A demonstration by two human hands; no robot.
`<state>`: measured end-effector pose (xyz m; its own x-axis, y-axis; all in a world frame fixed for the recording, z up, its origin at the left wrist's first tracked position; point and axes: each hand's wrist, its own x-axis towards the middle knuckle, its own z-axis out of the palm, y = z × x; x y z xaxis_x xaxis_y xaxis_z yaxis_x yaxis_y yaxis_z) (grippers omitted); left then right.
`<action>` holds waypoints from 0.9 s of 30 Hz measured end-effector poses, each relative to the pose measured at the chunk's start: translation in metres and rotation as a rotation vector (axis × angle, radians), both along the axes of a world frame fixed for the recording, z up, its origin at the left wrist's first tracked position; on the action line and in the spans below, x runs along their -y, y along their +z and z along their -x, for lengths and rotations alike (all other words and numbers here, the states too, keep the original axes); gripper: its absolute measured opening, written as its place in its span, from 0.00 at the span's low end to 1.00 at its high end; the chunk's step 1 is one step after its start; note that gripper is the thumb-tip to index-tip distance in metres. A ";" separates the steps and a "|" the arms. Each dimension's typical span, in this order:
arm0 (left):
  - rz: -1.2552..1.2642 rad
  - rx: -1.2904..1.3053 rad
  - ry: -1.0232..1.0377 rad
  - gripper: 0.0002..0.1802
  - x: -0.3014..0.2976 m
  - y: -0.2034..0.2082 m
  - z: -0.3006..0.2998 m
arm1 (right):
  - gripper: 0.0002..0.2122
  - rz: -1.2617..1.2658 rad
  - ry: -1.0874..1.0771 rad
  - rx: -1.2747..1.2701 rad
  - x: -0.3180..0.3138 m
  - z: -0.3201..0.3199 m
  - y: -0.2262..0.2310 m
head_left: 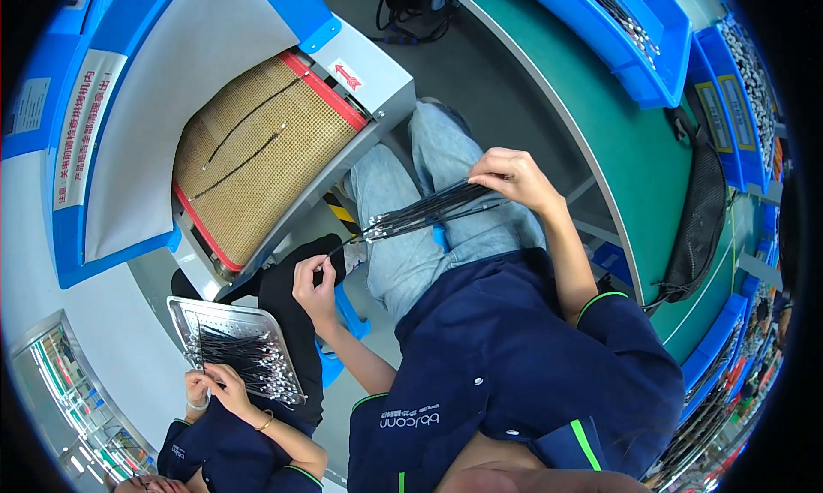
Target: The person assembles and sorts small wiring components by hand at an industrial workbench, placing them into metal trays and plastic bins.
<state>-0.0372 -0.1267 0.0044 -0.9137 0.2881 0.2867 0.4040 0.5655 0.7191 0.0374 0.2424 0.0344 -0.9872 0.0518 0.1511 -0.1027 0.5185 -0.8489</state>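
A bundle of thin black cables [429, 208] with small silvery ends stretches over my lap. My right hand [514, 177] grips it at the right end, fingers pinched together. Closer to the conveyor, my left hand [315, 289] is closed in a pinch on a single black cable [347, 247], whose line runs up toward the bundle's silvery ends. Two more black cables, one of them the upper cable [249, 120], lie apart on the brown mesh conveyor belt [283, 159] at the left.
The conveyor leads out of a blue and white machine [171, 90]. At lower left a co-worker's hands [219, 388] work at a metal tray [279, 321] of black cables. On the right, a green table [583, 90] carries blue bins [639, 73] and a black mesh pouch [699, 219].
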 end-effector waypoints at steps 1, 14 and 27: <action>-0.001 0.000 0.001 0.06 0.001 0.000 0.000 | 0.03 -0.010 0.007 -0.007 0.001 0.000 0.000; 0.008 0.043 0.001 0.08 0.013 0.001 0.005 | 0.03 0.016 0.037 0.038 0.007 0.001 0.003; 0.016 -0.018 0.026 0.06 0.043 0.015 0.040 | 0.03 -0.036 0.089 0.045 0.037 0.034 0.011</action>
